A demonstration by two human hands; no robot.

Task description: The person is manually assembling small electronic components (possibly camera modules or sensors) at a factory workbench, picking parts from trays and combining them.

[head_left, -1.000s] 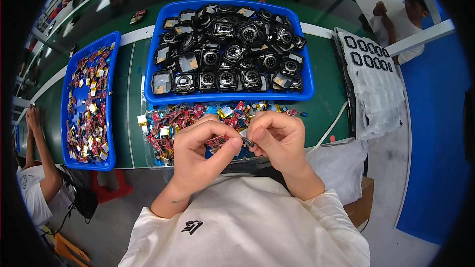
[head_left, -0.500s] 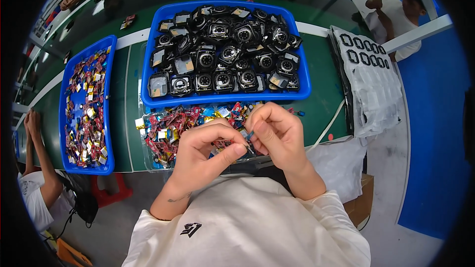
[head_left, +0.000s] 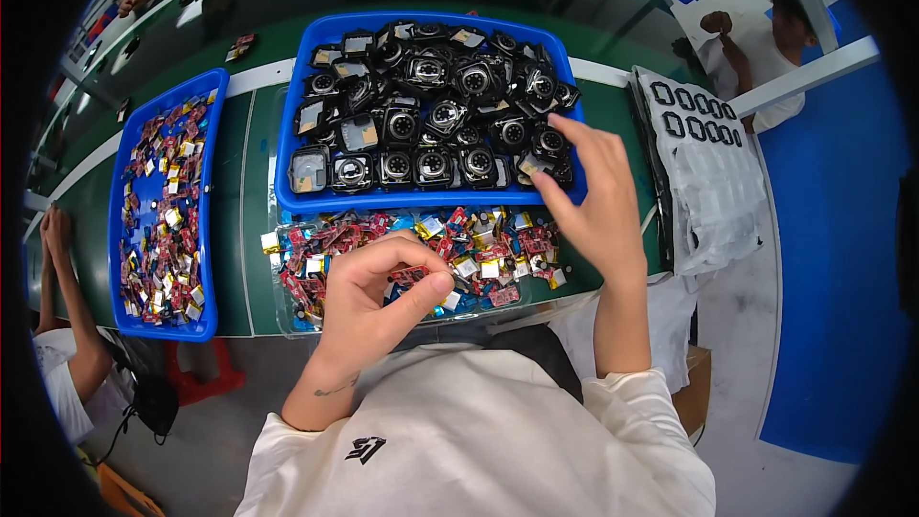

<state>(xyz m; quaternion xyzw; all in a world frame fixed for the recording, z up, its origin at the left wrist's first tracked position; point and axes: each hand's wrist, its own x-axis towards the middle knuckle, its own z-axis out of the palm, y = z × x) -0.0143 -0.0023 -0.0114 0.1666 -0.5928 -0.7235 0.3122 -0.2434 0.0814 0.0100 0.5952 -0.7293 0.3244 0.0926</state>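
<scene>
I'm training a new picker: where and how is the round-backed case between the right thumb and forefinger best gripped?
Likely by two opposite edges of the case, thumb against fingers, coming from above and the right. Its round disc shows on top, leaving the edges to pinch; other cases crowd its left, while the open right hand is on its right.

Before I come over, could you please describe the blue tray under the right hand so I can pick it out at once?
On the green table, straight ahead, lies a wide blue tray. The right hand is over its near right corner. Unlike the narrower blue tray to the left, scattered with small red boards, this one is heaped with black, watch-like cases.
</scene>
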